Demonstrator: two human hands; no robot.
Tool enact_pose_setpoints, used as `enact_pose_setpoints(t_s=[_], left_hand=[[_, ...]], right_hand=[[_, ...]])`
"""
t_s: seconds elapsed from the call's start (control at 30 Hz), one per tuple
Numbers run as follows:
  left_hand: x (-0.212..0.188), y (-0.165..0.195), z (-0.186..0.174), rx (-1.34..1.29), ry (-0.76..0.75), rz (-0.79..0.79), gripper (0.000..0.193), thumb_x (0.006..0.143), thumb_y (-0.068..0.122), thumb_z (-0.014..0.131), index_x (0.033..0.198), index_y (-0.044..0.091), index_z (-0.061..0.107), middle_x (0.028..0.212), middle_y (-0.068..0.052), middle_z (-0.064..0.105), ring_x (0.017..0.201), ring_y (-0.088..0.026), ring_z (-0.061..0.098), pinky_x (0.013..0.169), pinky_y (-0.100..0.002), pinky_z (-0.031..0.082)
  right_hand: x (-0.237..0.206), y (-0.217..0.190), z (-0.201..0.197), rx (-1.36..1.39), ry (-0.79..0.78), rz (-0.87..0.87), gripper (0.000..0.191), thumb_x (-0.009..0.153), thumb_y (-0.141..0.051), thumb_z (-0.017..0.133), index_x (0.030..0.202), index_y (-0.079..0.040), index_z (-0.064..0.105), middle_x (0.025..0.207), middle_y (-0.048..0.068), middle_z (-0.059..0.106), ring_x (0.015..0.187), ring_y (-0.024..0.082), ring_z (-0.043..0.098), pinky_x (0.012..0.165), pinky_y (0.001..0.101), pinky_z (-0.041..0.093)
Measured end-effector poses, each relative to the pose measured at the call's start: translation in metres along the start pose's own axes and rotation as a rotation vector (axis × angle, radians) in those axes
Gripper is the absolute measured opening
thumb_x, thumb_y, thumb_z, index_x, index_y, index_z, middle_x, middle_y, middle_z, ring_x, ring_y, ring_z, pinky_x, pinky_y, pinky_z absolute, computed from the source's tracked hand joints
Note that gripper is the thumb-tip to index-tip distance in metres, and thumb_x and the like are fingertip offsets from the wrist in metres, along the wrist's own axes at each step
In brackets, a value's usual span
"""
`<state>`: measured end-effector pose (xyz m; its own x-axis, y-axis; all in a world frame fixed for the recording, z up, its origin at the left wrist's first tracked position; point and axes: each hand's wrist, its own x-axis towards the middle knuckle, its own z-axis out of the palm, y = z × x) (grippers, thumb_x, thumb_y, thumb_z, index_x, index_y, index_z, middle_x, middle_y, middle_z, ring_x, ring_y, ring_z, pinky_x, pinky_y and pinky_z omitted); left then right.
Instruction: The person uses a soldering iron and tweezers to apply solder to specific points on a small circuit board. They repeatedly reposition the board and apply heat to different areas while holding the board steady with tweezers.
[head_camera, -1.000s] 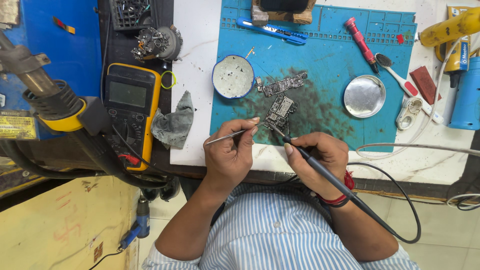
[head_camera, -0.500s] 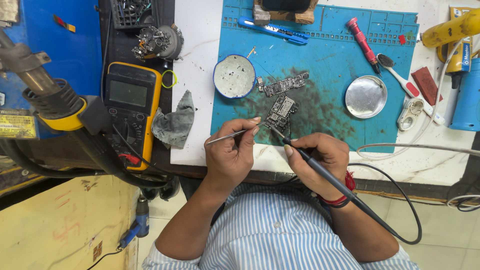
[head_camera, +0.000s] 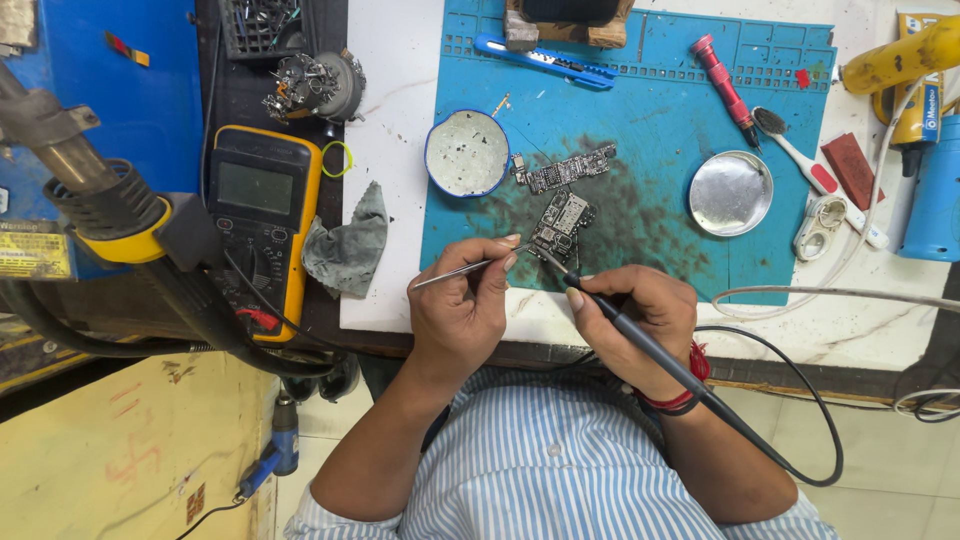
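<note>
My left hand (head_camera: 462, 305) pinches thin metal tweezers (head_camera: 455, 272), their handle end pointing left and their tips at the lower edge of a small circuit board (head_camera: 560, 222). My right hand (head_camera: 632, 312) grips a dark soldering iron (head_camera: 640, 335) like a pen; its tip touches the same board. The iron's black cable (head_camera: 800, 400) loops off to the right. That board lies on a stained blue work mat (head_camera: 650, 110). A second, longer circuit board (head_camera: 568, 170) lies just above it.
On the mat are a round blue-rimmed dish (head_camera: 467, 152), a metal lid (head_camera: 730, 193), a red screwdriver (head_camera: 725, 78) and a blue cutter (head_camera: 545, 58). A yellow multimeter (head_camera: 262, 215) and grey rag (head_camera: 350, 245) sit left. A hot-air gun (head_camera: 95, 195) hangs at left.
</note>
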<state>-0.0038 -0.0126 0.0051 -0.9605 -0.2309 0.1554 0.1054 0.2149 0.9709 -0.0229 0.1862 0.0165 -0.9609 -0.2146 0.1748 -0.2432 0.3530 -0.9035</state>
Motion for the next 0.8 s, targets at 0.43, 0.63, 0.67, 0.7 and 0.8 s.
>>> enact_pose_setpoints(t_s=[0.43,0.63,0.67,0.7,0.8], left_hand=[[-0.0008,-0.0012,0.0006,-0.006,0.001,0.009,0.01,0.101,0.001,0.068,0.11,-0.002,0.065,0.11,-0.015,0.078,0.091,-0.013,0.075,0.076,-0.025,0.061],[-0.001,-0.0011,0.0002,-0.008,0.0,0.022,0.01,0.102,0.001,0.068,0.111,-0.002,0.065,0.111,-0.015,0.077,0.093,-0.013,0.075,0.078,-0.025,0.061],[-0.0008,-0.0012,0.0002,-0.01,0.001,0.029,0.01,0.102,0.001,0.068,0.111,-0.002,0.065,0.111,-0.015,0.077,0.093,-0.013,0.075,0.078,-0.025,0.061],[-0.0008,-0.0012,0.0003,-0.012,0.001,0.036,0.01,0.102,0.001,0.068,0.111,-0.002,0.064,0.111,-0.015,0.077,0.094,-0.013,0.075,0.079,-0.025,0.062],[-0.0008,-0.0011,0.0001,0.01,0.0,0.007,0.009,0.101,0.002,0.069,0.109,-0.001,0.065,0.109,-0.014,0.078,0.086,-0.011,0.074,0.072,-0.024,0.06]], right_hand=[[0.0011,-0.0007,-0.0002,0.01,-0.008,-0.004,0.014,0.085,-0.001,0.079,0.096,0.001,0.071,0.08,0.007,0.072,0.066,0.008,0.065,0.059,0.0216,0.048],[0.0012,-0.0014,0.0,-0.002,-0.014,-0.007,0.014,0.084,-0.001,0.08,0.095,0.001,0.071,0.08,0.007,0.072,0.066,0.008,0.065,0.058,0.0215,0.047],[0.0012,-0.0015,0.0002,0.0,-0.014,-0.007,0.014,0.084,-0.001,0.08,0.095,0.001,0.071,0.08,0.007,0.072,0.066,0.008,0.065,0.059,0.0215,0.047],[0.0013,-0.0017,0.0003,0.002,-0.014,-0.007,0.014,0.084,-0.001,0.079,0.095,0.001,0.071,0.08,0.007,0.073,0.067,0.008,0.065,0.059,0.0215,0.048],[0.0019,-0.0017,0.0008,-0.011,-0.005,-0.015,0.015,0.084,-0.002,0.08,0.095,0.001,0.071,0.079,0.007,0.073,0.066,0.008,0.065,0.059,0.0215,0.048]])
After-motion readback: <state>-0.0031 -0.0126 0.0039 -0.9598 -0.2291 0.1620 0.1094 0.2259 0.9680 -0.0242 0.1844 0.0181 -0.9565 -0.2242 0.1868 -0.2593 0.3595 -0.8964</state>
